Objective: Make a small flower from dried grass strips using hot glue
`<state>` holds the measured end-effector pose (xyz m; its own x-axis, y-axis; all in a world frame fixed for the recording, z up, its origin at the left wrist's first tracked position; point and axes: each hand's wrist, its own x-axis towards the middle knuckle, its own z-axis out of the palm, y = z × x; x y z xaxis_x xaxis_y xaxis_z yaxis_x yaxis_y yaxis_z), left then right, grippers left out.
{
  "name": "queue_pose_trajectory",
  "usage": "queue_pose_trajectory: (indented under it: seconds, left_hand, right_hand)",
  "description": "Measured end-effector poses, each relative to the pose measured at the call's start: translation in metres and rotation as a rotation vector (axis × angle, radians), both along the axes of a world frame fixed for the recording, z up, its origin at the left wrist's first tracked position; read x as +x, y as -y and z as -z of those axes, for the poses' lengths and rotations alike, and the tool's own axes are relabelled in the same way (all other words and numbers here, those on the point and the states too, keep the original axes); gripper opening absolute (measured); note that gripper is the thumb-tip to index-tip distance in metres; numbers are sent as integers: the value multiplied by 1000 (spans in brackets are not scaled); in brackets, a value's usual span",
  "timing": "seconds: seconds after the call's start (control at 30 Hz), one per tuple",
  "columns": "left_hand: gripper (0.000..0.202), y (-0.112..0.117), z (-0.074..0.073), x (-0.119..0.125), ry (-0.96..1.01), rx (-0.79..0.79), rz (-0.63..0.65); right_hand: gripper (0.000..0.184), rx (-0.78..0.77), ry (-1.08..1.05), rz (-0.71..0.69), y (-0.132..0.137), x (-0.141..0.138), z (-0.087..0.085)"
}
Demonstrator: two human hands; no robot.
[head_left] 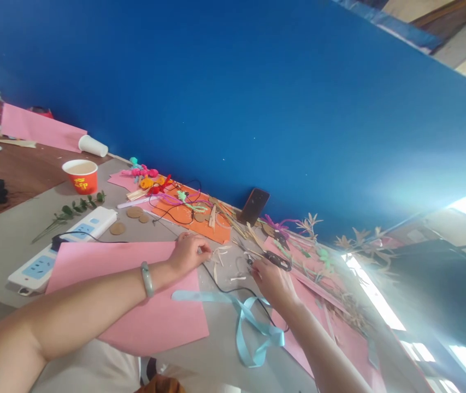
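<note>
My left hand (189,252), a jade-like bangle on its wrist, is over the far edge of a sheet of pink paper (134,295). Its fingers are curled together, and whatever is in them is hidden. Pale dried strips (218,255) lie just right of its fingertips. My right hand (271,281) reaches toward the table's middle with fingers bent around something small and dark that I cannot make out. A black-handled object (278,260) lies against its knuckles. Nearer to me, a loose light-blue ribbon (253,327) curls on the grey table between my forearms.
A white power strip (69,245), a green leafy sprig (72,210) and a red paper cup (81,176) are at left. Along the blue partition (216,98) are orange paper (216,229), craft pieces and a leaning phone (254,206). A black cable (233,292) crosses between my hands.
</note>
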<state>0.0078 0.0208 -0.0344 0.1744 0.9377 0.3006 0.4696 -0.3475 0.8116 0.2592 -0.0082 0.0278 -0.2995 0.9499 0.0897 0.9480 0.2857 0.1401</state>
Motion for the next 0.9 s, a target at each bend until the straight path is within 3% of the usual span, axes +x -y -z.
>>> queue_pose_trajectory:
  seconds: [0.13, 0.3, 0.53, 0.7, 0.8, 0.9]
  left_hand:
    - [10, 0, 3, 0, 5, 20, 0]
    - [10, 2, 3, 4, 65, 43, -5]
    - [17, 7, -1, 5, 29, 207, 55]
    - [9, 8, 0, 4, -54, 314, 188]
    - [4, 8, 1, 4, -134, 358, 322]
    - [4, 10, 2, 4, -204, 390, 406]
  right_hand:
    - [7, -51, -75, 4, 1, 3, -2]
    - [21, 44, -257, -64, -1, -13, -23]
    - [29, 187, -291, -363, -23, -76, -36]
    - [31, 162, -237, -495, -50, -120, -53]
    - [27, 93, -246, -474, -66, -141, -62]
    - [19, -198, -155, -400, -78, -164, -60]
